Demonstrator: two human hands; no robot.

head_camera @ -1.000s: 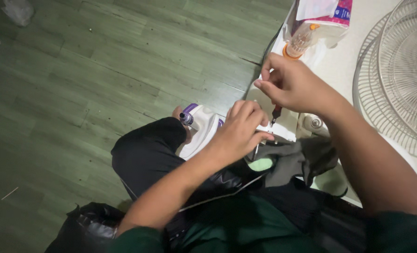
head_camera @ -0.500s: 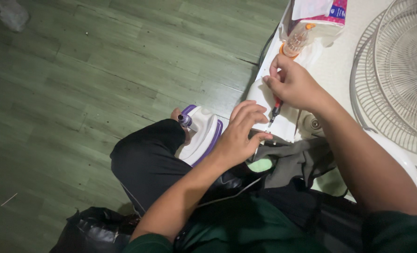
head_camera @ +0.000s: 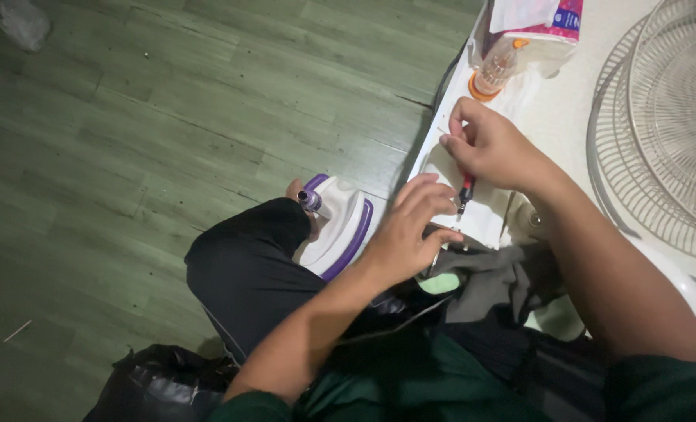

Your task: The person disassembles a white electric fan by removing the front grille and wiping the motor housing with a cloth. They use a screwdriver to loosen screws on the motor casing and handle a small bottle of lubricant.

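Right hand (head_camera: 489, 144) pinched screwdriver (head_camera: 465, 191) over white part (head_camera: 485, 219); left hand (head_camera: 410, 230) fingers loose, steadying it. Tip could slip, jabbing fingers.

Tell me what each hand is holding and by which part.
The right hand holds a small red-and-black screwdriver by its upper handle, tip pointing down. The left hand grips nothing; its fingers rest on the white panel.

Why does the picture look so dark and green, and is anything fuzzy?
Head view: dim, greenish light over the floor; the white table and fan grille look washed out; the left hand and right hand on the screwdriver are slightly soft; the dark clothes lose detail.
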